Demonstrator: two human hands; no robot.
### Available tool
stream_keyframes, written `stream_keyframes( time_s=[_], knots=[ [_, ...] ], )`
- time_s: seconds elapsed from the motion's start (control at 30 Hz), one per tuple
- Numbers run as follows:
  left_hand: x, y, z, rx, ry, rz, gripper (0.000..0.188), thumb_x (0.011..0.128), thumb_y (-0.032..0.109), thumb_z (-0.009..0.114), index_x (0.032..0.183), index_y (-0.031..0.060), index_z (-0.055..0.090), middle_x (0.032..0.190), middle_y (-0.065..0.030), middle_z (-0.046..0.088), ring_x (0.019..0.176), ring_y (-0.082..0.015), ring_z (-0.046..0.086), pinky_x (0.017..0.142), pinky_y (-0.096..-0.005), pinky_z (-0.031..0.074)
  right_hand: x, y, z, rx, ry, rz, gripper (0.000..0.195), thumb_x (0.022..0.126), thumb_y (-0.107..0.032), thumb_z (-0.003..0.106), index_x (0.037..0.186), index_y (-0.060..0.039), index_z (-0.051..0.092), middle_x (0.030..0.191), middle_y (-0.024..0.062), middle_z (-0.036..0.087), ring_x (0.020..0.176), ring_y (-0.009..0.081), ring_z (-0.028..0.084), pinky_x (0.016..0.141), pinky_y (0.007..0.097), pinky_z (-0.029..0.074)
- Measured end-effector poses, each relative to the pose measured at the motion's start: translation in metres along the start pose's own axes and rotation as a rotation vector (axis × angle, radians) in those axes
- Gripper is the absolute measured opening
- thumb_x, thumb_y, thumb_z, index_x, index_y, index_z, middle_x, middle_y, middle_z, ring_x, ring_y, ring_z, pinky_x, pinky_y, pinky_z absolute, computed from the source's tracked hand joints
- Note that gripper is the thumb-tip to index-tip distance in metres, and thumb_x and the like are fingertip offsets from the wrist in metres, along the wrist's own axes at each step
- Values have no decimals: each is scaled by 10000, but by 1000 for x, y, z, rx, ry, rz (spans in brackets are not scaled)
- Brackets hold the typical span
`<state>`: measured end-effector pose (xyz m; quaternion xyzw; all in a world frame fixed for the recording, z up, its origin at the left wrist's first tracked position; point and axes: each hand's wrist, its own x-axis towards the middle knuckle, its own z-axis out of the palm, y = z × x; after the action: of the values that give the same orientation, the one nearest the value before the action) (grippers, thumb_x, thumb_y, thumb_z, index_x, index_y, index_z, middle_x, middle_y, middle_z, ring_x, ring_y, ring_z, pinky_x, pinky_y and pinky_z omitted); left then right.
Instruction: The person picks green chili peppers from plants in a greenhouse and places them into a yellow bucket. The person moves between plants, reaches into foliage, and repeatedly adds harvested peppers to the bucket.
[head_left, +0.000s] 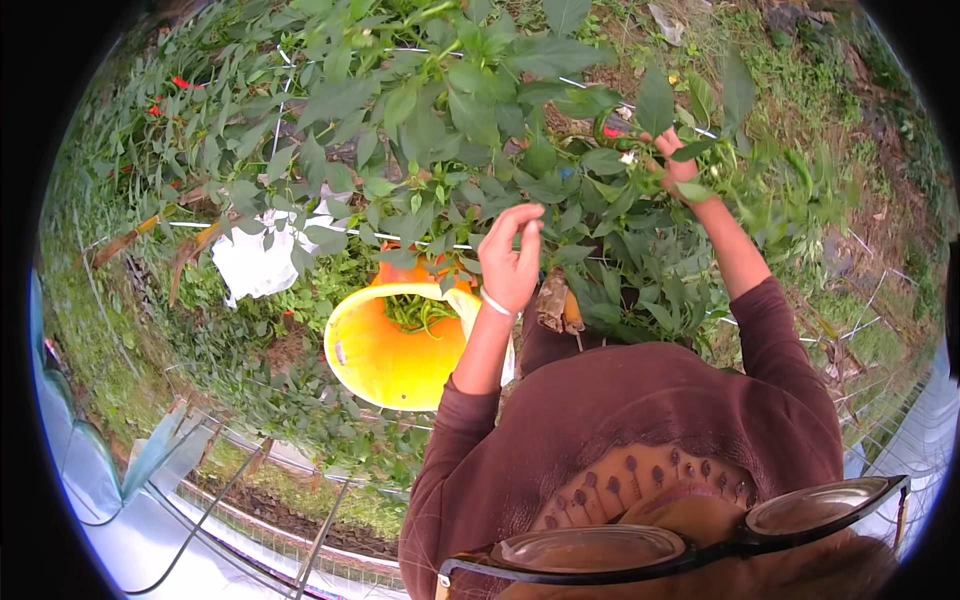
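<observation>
My left hand (510, 259), a pale band at its wrist, is raised beside the pepper plants (472, 97) with its fingers loosely bent and nothing visible in it. Below and left of it, a yellow bucket (360, 375) lies tilted, its mouth towards me, with long green chili peppers (420, 311) inside. My right hand (679, 169) reaches into the foliage at the upper right, its fingertips at the stems and partly behind leaves; whether it grips anything is unclear. A curled green pepper (600, 131) hangs just left of those fingers, near a small red object (613, 131).
White support strings (390, 238) run through the plants. Left of the bucket, white plastic sheeting (259, 262) lies among leaves. A wooden stake (553, 300) stands close to my body. More plants, red peppers (182, 82) and thin poles (322, 532) are on the left side.
</observation>
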<state>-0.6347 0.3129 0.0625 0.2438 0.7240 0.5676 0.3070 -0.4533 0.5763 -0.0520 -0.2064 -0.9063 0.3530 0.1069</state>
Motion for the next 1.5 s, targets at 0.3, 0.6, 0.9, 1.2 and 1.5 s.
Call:
stream_keyframes(
  time_s=[0.3, 0.6, 0.9, 1.2, 1.5],
  knots=[
    [110, -83, 87, 568, -534, 71, 169, 795, 53, 535, 934, 38, 630, 897, -157, 619, 806, -315, 599, 760, -376, 474, -43, -22, 34, 59, 91, 118, 359, 738, -6, 590, 1087, -66, 536, 1079, 132, 509, 910, 327, 566, 740, 409, 470],
    [104, -100, 138, 758, -665, 430, 378, 692, 93, 624, 1061, 154, 572, 1023, -55, 588, 1021, -232, 510, 942, -463, 321, -34, -30, 39, 57, 193, 226, 434, 711, 81, 556, 1115, -78, 531, 1096, 129, 522, 996, 338, 544, 794, 383, 461],
    [86, -39, 150, 1276, -676, 413, 164, 787, 183, 506, 873, 101, 618, 866, -89, 637, 882, -233, 598, 762, -396, 383, -26, -24, 44, 53, 96, 162, 330, 739, -27, 564, 1063, -5, 510, 984, 148, 548, 915, 318, 563, 780, 363, 456],
    [60, 57, 99, 632, -440, 454, 181, 822, 171, 530, 940, 53, 600, 888, -113, 628, 814, -245, 608, 769, -402, 424, -32, -8, 32, -104, 204, 132, 304, 794, -134, 553, 1075, -27, 512, 1038, 178, 551, 984, 353, 523, 861, 405, 409],
    [30, 69, -22, -1241, -255, -203, 229, 921, 251, 484, 995, 45, 552, 974, -111, 573, 836, -214, 518, 802, -369, 434, -39, -14, 43, -250, 111, 447, 195, 836, -226, 526, 978, -95, 558, 861, 148, 602, 797, 335, 583, 671, 434, 451]
  ],
)
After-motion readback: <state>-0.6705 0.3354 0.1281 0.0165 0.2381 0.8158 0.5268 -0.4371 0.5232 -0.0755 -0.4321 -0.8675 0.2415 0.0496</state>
